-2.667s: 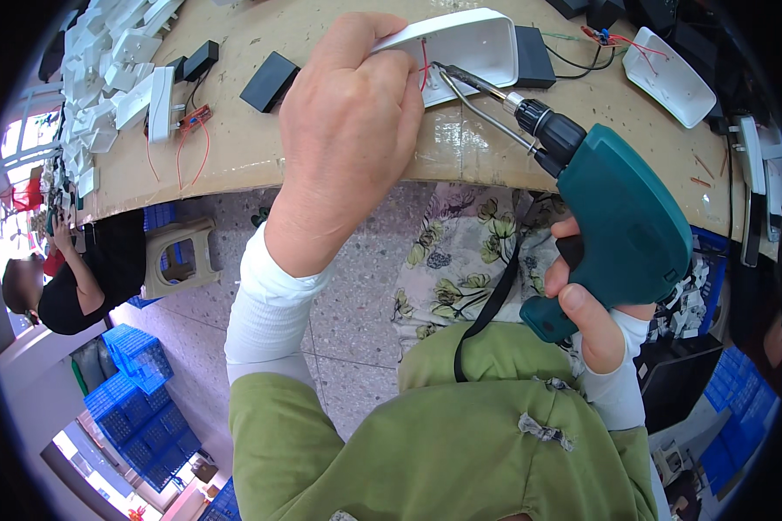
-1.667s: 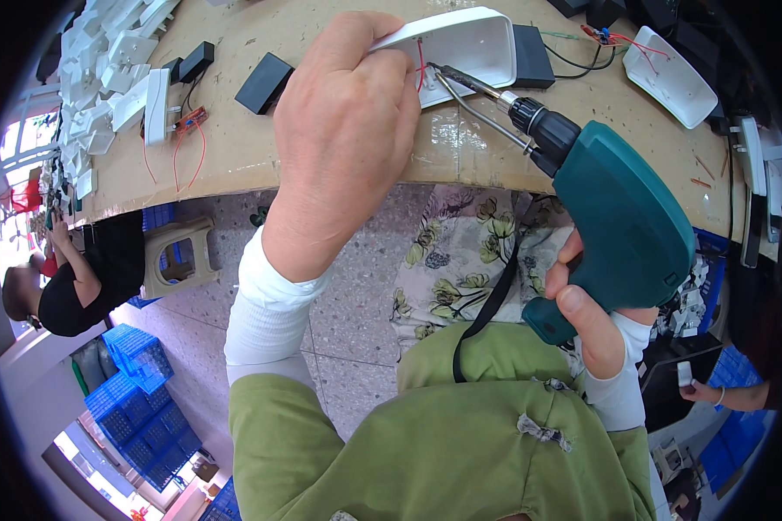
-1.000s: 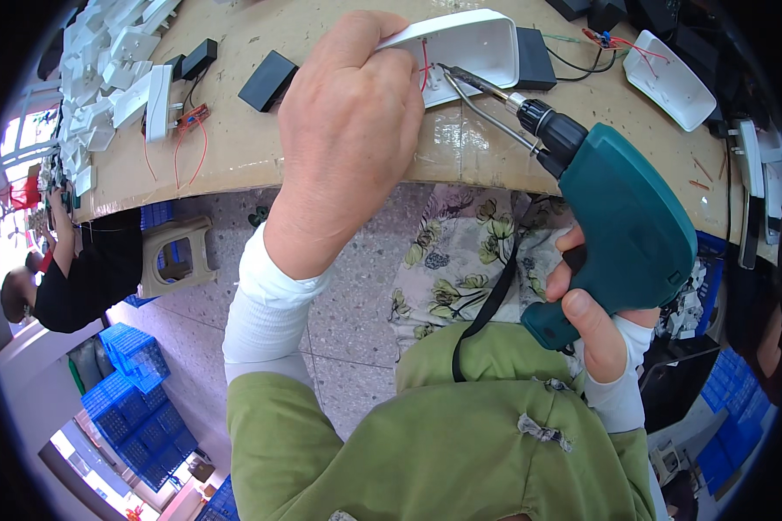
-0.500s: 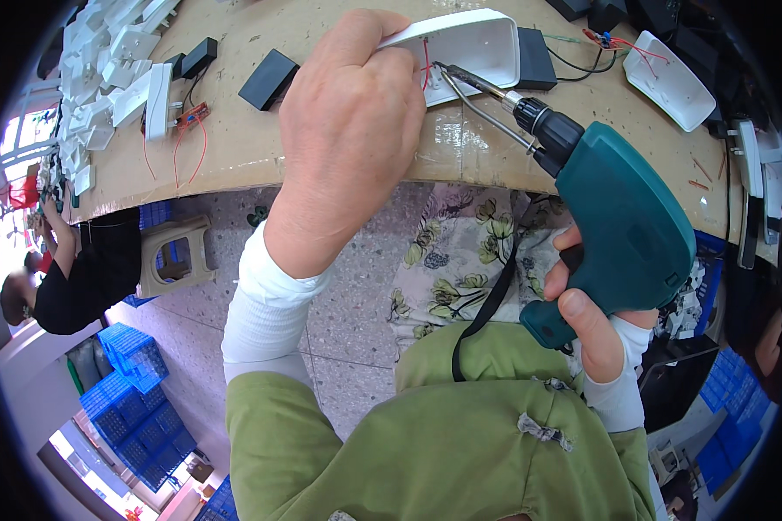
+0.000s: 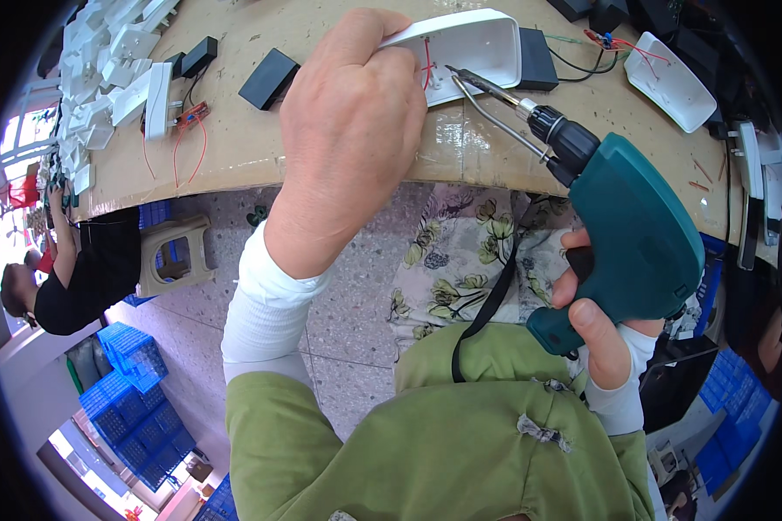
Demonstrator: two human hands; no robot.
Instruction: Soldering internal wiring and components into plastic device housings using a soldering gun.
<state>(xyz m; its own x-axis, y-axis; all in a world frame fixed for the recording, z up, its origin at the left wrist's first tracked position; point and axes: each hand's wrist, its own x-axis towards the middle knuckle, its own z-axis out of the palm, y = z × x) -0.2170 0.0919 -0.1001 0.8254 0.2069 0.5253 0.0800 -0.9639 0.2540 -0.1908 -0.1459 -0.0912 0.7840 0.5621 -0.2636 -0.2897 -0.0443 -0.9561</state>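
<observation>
My left hand [image 5: 352,143] is closed on the left end of a white plastic housing [image 5: 487,50], an open shell tilted up over the table. A red wire [image 5: 427,65] runs down inside that shell, near my fingers. My right hand [image 5: 595,304] is wrapped round the handle of a dark green soldering gun [image 5: 639,230], its fingers by the black trigger. The gun's metal tip and thin curved feed tube [image 5: 504,122] point into the shell, a little right of the red wire. Part of the housing is hidden behind my left hand.
On the cardboard-covered table [image 5: 235,156] lie black boxes [image 5: 269,80], another white shell [image 5: 669,82] with wires, and a white housing [image 5: 158,100] with a red-wired board. White shells [image 5: 96,95] are heaped at the left. A person [image 5: 69,278] sits beyond them, near blue crates [image 5: 135,417].
The soldering gun has shifted slightly right and down with my right hand, and its tip has drawn back from the red wire. My left hand and the housing have hardly moved.
</observation>
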